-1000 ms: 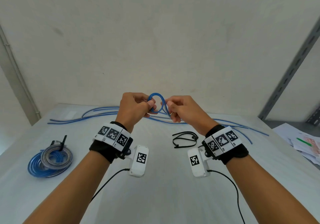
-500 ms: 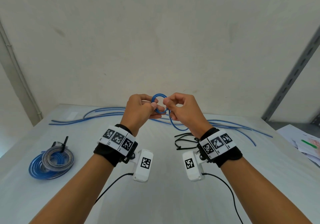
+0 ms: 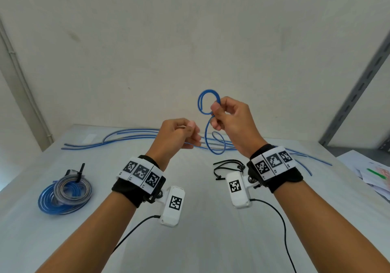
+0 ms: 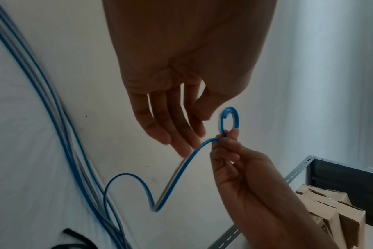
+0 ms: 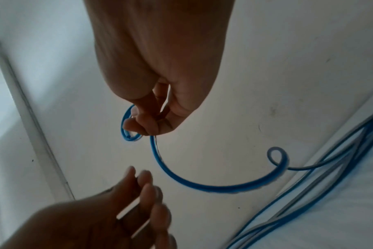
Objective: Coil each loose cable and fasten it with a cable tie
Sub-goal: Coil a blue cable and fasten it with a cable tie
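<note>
My right hand (image 3: pixel 228 114) is raised above the table and pinches a small loop of blue cable (image 3: pixel 198 103) between thumb and fingers. The rest of that cable (image 3: pixel 206 133) hangs down in a curve to the table. My left hand (image 3: pixel 181 133) is lower and to the left, its fingers relaxed and holding nothing. In the left wrist view its fingers (image 4: pixel 170 131) hover just beside the cable strand (image 4: pixel 194 153) without gripping it. The right wrist view shows my right hand (image 5: pixel 151 124) on the loop and the cable (image 5: pixel 202 184) sagging below.
Several loose blue and grey cables (image 3: pixel 130 137) lie along the table's far edge by the wall. Black cable ties (image 3: pixel 228 167) lie under my right wrist. A tied coil bundle (image 3: pixel 65 192) sits at the left. Papers (image 3: pixel 371 173) and a metal shelf upright (image 3: pixel 358 86) stand at the right.
Both hands were together on the loop. The left hand has let go and dropped down to the left, while the right hand has lifted the loop higher.
</note>
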